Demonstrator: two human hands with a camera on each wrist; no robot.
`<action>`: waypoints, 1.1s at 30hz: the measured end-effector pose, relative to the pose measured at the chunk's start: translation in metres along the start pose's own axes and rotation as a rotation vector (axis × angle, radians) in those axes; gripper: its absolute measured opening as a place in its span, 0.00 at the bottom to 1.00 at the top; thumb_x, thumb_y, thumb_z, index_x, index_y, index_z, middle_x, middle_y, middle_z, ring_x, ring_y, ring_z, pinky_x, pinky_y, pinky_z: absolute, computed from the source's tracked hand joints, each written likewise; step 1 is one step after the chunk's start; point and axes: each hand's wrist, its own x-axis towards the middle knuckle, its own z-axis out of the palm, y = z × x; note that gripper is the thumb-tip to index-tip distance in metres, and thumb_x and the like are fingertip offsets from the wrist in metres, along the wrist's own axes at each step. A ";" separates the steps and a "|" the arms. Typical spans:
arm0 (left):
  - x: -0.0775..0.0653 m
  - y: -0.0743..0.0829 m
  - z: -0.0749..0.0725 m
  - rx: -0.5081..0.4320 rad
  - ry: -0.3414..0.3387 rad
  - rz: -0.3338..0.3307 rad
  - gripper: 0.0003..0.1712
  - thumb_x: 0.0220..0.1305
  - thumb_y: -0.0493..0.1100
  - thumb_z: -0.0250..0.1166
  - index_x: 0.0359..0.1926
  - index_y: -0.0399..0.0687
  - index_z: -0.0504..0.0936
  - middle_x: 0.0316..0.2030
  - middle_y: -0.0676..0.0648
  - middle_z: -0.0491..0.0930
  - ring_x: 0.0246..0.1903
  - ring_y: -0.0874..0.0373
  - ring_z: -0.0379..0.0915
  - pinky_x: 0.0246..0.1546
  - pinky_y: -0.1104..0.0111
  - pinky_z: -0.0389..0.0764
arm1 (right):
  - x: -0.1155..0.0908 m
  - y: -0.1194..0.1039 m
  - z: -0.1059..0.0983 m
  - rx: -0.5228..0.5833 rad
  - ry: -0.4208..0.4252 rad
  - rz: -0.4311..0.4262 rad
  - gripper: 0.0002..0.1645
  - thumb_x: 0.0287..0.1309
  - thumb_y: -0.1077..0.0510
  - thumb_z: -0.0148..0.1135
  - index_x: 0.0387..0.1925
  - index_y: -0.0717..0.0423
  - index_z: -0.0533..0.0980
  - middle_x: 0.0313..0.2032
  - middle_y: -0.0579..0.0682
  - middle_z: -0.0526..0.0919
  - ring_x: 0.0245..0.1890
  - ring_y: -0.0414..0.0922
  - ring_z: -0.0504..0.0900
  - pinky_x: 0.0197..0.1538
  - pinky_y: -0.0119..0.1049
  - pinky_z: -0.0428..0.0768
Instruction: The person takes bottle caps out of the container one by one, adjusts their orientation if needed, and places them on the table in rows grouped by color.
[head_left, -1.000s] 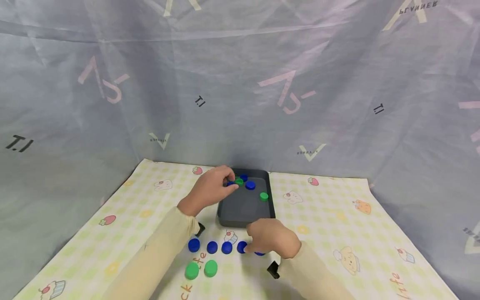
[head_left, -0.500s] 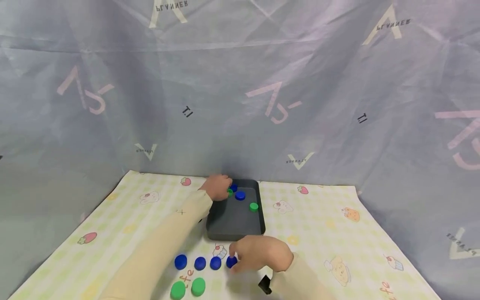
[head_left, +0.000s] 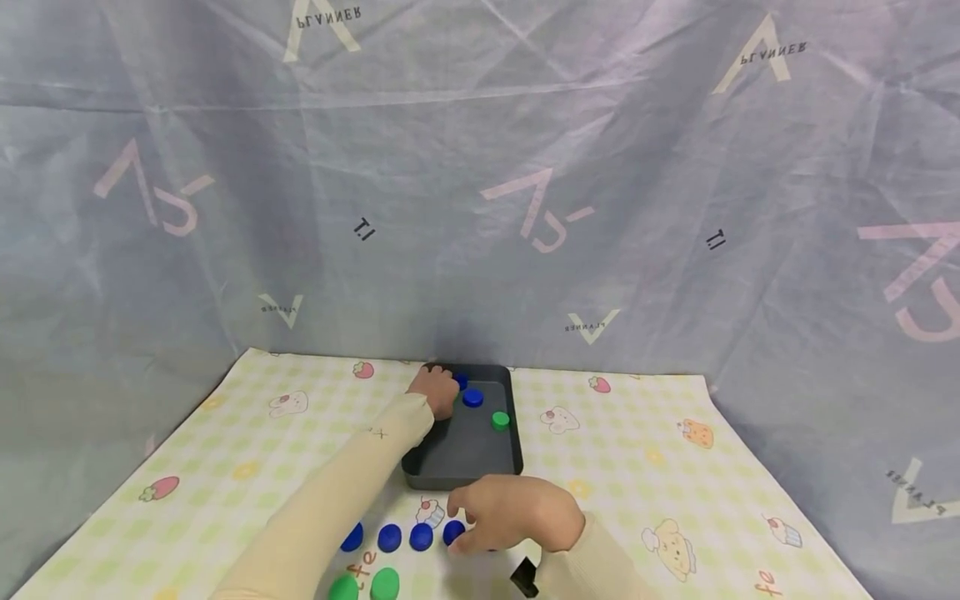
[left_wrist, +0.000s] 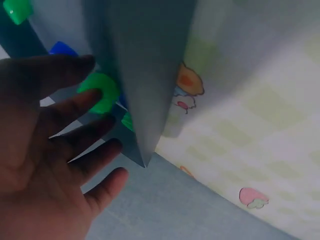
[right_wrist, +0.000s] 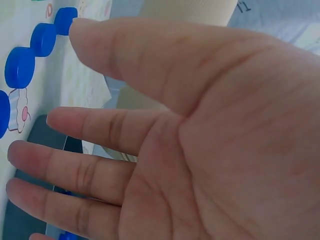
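Observation:
My left hand [head_left: 437,392] reaches into the far left corner of a dark grey tray [head_left: 465,454]. In the left wrist view its thumb and fingers are spread beside a green round cap [left_wrist: 102,92], the index fingertip overlapping it; contact is unclear. My right hand [head_left: 521,512] hovers in front of the tray, thumb and forefinger apart, around a blue round cap [head_left: 453,532] in a row of blue caps. The right wrist view shows the fingers extended, with nothing between them. Part of another blue cap is hidden under the right hand.
Inside the tray are a blue cap [head_left: 472,398] and a green cap [head_left: 500,421], with another blue cap [head_left: 461,382] behind. Two green caps [head_left: 386,583] lie near the front of the patterned tablecloth [head_left: 615,467]. A grey curtain [head_left: 420,275] stands behind the table.
My left hand has gone lower into the tray's far left corner. The right hand stays by the row of blue caps. The head view has tilted up, then shifted slightly.

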 end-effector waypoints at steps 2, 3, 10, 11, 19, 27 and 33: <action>-0.001 -0.001 0.000 0.007 0.001 0.001 0.10 0.70 0.46 0.59 0.47 0.54 0.86 0.57 0.45 0.76 0.55 0.46 0.70 0.58 0.50 0.70 | 0.001 -0.001 0.000 -0.008 0.002 -0.010 0.24 0.61 0.40 0.66 0.57 0.41 0.77 0.40 0.38 0.81 0.38 0.34 0.77 0.45 0.36 0.78; -0.002 -0.001 0.000 0.005 -0.003 0.000 0.10 0.71 0.46 0.59 0.47 0.54 0.85 0.57 0.45 0.75 0.55 0.46 0.70 0.58 0.50 0.70 | 0.001 -0.001 0.001 -0.009 0.000 -0.015 0.24 0.61 0.40 0.66 0.57 0.41 0.77 0.40 0.38 0.81 0.38 0.34 0.77 0.44 0.36 0.78; -0.016 0.010 -0.017 0.011 -0.007 0.059 0.15 0.70 0.44 0.60 0.54 0.55 0.84 0.64 0.48 0.72 0.60 0.48 0.68 0.58 0.53 0.68 | 0.002 -0.002 0.002 -0.017 0.003 -0.029 0.24 0.62 0.41 0.66 0.56 0.42 0.78 0.38 0.36 0.80 0.36 0.33 0.76 0.44 0.35 0.78; -0.018 0.011 -0.019 0.018 -0.011 0.073 0.15 0.71 0.44 0.59 0.55 0.55 0.84 0.64 0.49 0.73 0.60 0.48 0.68 0.58 0.54 0.68 | 0.002 -0.002 0.002 -0.017 0.003 -0.030 0.24 0.62 0.41 0.66 0.57 0.42 0.78 0.37 0.36 0.80 0.36 0.33 0.76 0.44 0.35 0.78; -0.020 0.015 -0.021 -0.010 -0.002 0.097 0.15 0.68 0.38 0.62 0.22 0.53 0.80 0.26 0.51 0.79 0.28 0.56 0.67 0.48 0.58 0.62 | 0.001 -0.002 0.001 -0.021 -0.003 -0.042 0.24 0.62 0.42 0.66 0.57 0.43 0.78 0.37 0.36 0.79 0.36 0.33 0.76 0.44 0.34 0.77; -0.029 -0.001 -0.022 -0.246 0.060 0.133 0.26 0.61 0.33 0.62 0.12 0.55 0.62 0.10 0.55 0.56 0.17 0.59 0.55 0.65 0.42 0.57 | 0.000 -0.002 0.002 -0.012 -0.003 -0.067 0.24 0.63 0.41 0.65 0.58 0.42 0.77 0.39 0.35 0.80 0.38 0.32 0.76 0.45 0.33 0.78; -0.068 -0.014 -0.048 -0.426 0.253 0.167 0.16 0.68 0.40 0.63 0.22 0.55 0.72 0.20 0.57 0.68 0.23 0.61 0.62 0.49 0.52 0.63 | -0.007 -0.001 -0.005 0.007 0.009 -0.080 0.24 0.64 0.42 0.65 0.58 0.43 0.76 0.40 0.35 0.80 0.39 0.33 0.77 0.45 0.33 0.78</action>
